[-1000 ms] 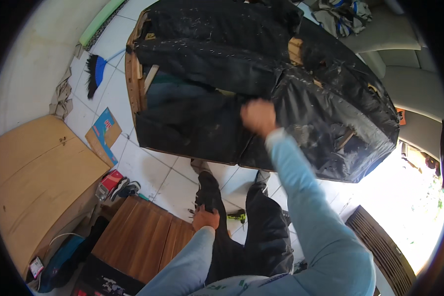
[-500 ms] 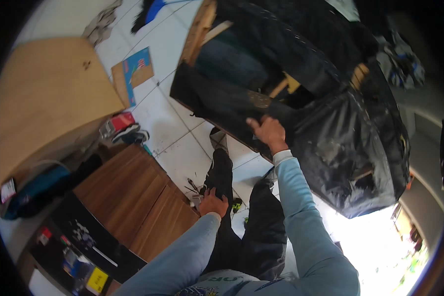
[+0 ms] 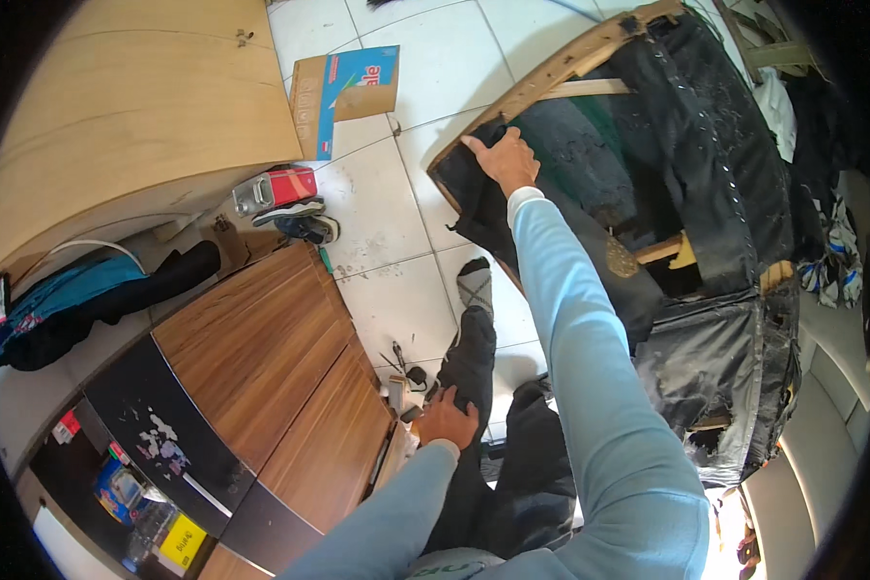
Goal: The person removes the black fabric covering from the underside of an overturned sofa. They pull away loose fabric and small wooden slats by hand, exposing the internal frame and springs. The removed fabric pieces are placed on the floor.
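Note:
An upturned piece of upholstered furniture fills the upper right, with torn black lining (image 3: 691,338) over a wooden frame (image 3: 551,72). My right hand (image 3: 506,159) is at the loose black fabric (image 3: 478,198) along the frame's left edge, fingers curled on it and thumb out toward the wood. Through the large opening beside that hand, dark greenish material (image 3: 590,155) and a yellowish piece (image 3: 684,253) show inside. My left hand (image 3: 447,418) lies on my dark-trousered leg near the knee, fingers spread and holding nothing.
Wood-grain drawers or cabinet (image 3: 261,358) stand close on my left, below a pale wooden panel (image 3: 145,106). A flattened cardboard box (image 3: 362,97) and shoes (image 3: 304,222) lie on the white tiles. Small tools (image 3: 401,358) rest near my left foot.
My right hand has moved up and left along the lining to the frame's edge. The view has shifted, placing the furniture lower and farther right. My left hand stays on my leg.

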Action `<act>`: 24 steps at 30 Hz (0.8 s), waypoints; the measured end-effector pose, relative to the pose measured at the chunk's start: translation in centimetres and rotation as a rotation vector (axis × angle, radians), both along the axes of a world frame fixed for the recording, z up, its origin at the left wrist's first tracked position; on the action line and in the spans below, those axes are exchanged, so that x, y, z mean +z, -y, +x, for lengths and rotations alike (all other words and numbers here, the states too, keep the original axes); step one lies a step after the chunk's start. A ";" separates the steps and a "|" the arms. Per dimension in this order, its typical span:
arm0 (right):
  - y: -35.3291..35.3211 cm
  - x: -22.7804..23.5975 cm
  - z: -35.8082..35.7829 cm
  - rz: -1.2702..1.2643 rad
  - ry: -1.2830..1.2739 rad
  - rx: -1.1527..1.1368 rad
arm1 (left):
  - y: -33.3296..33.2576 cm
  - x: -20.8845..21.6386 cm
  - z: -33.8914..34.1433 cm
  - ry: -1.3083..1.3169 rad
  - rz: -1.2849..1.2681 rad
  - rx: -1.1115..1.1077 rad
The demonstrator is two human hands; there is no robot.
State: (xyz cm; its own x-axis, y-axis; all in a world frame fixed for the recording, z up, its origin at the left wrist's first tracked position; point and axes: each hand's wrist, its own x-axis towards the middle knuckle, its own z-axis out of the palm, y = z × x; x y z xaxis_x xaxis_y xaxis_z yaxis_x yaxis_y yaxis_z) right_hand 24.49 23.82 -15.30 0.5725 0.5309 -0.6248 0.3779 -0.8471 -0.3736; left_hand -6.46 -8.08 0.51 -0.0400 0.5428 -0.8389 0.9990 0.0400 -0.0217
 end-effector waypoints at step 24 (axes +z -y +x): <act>62.2 8.0 -2.3 -0.795 -0.034 0.333 | 0.5 -0.9 0.1 0.042 -0.025 -0.057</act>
